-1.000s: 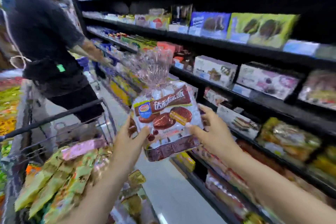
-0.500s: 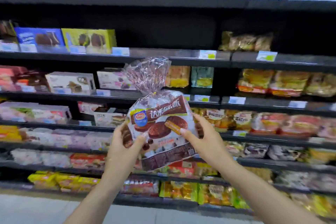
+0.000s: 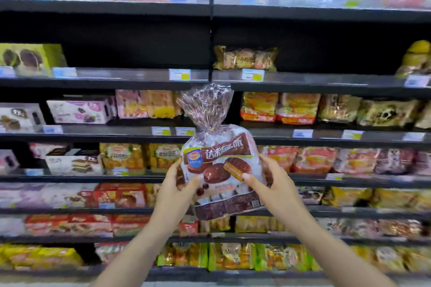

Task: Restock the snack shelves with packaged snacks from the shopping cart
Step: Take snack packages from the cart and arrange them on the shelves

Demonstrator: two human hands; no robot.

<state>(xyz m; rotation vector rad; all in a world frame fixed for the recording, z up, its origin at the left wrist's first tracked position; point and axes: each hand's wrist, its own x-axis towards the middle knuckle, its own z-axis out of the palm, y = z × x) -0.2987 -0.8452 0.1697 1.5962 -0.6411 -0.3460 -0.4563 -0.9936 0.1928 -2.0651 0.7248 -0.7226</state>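
I hold a clear bag of chocolate pies (image 3: 219, 161) upright in front of the snack shelves (image 3: 140, 133), its tied, crinkled top pointing up. The bag has a brown band with white lettering and a blue-and-red logo. My left hand (image 3: 177, 186) grips its left side, thumb on the front. My right hand (image 3: 272, 184) grips its right side, thumb pressed on the front near the pie picture. The shopping cart is out of view.
Black shelves run across the whole view, packed with boxes and bags of cakes and snacks. The second shelf (image 3: 130, 74) from the top has a wide bare stretch between a green box (image 3: 30, 58) and a gold pack (image 3: 245, 58). Price tags line the shelf edges.
The view has swung from the cart and aisle round to face the shelves head-on. Both hands keep the same hold on the bag, which is now closer to the shelves.
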